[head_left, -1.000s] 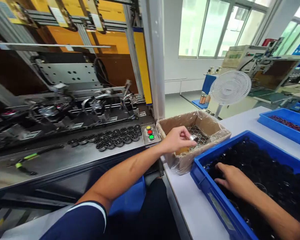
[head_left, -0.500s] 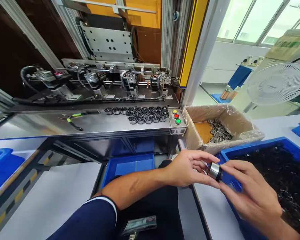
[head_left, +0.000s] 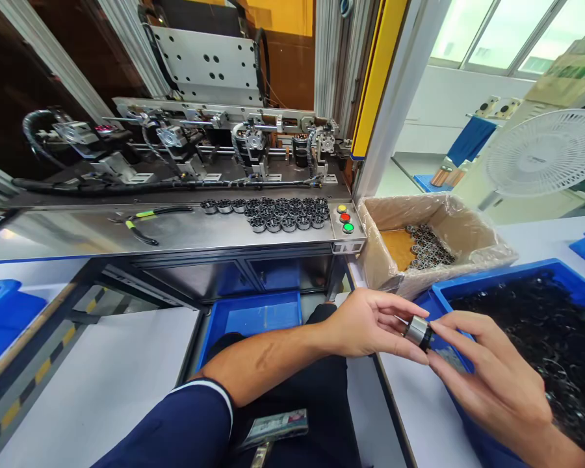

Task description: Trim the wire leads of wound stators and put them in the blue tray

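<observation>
A short metal cylinder with a black end (head_left: 418, 330) is held between both hands, over the gap beside the right-hand table. My left hand (head_left: 373, 325) has its thumb and fingers around the silver part. My right hand (head_left: 487, 374) pinches the black end with thumb and fingertips. To the right lies a blue bin (head_left: 563, 276) full of black parts, partly behind my right hand. Behind the hands, a lined cardboard box (head_left: 385, 270) holds many metal rings.
Rows of black-and-silver rings (head_left: 287, 214) stand on the steel ledge (head_left: 190, 237), with green-and-black pliers (head_left: 143, 214) at left and a button panel (head_left: 346, 227) at right. A machine (head_left: 207, 68) rises behind. A blue tray (head_left: 256, 318) lies below; a fan (head_left: 541, 153) stands at right.
The view has tilted down a little, so the machine and ledge sit higher in the picture. Both hands keep their hold on the cylinder, with hardly any movement.
</observation>
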`<state>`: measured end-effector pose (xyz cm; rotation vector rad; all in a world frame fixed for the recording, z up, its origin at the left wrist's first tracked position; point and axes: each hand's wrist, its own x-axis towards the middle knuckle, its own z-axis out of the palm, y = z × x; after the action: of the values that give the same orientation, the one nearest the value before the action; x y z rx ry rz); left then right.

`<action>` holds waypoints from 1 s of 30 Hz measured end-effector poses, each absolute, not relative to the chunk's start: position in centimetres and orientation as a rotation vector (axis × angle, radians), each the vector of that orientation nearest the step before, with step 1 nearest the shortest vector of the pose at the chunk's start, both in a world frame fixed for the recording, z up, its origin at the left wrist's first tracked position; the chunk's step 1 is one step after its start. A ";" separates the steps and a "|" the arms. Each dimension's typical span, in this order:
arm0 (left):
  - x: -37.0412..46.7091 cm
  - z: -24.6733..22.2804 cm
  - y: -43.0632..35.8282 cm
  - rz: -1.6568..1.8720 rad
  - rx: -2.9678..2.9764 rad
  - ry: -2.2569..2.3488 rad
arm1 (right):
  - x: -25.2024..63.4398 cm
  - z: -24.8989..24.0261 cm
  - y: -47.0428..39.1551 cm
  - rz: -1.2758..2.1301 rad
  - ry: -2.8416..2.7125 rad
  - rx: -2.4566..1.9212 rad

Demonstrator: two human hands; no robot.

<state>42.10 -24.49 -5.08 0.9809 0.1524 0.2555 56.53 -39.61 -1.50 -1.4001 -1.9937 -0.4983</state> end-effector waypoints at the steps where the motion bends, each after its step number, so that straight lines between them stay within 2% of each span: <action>1: 42.1 -5.1 -24.4 0.252 0.980 0.160 | 56.6 -1.5 -39.7 -0.497 -1.999 -1.413; 9: 42.3 -6.9 -25.8 0.307 1.068 0.064 | 55.9 -2.4 -39.5 -0.511 -1.910 -1.458; 12: 42.1 -7.4 -26.1 0.377 1.199 0.000 | 58.8 -2.1 -39.2 -0.460 -1.929 -1.487; 15: 42.1 -7.8 -25.5 0.484 1.389 0.060 | 65.6 -2.7 -39.4 -0.387 -1.674 -1.940; 16: 42.3 -7.9 -25.1 0.472 1.408 0.093 | 68.0 -3.4 -39.5 -0.364 -1.609 -2.193; 19: 42.9 -8.2 -24.3 0.336 1.323 0.190 | 73.8 -7.0 -39.8 -0.168 -1.640 -2.454; 24: 42.7 -7.9 -24.1 0.463 1.492 0.189 | 76.3 -12.7 -40.0 -0.045 -1.700 -2.592; 30: 41.2 -7.0 -24.2 0.627 1.778 0.093 | 77.5 -13.7 -41.0 -0.058 -1.820 -2.523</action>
<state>41.19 -24.19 -6.95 1.7779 0.0927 0.6268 77.51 -41.00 -13.70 -2.5232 -1.8201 -0.0577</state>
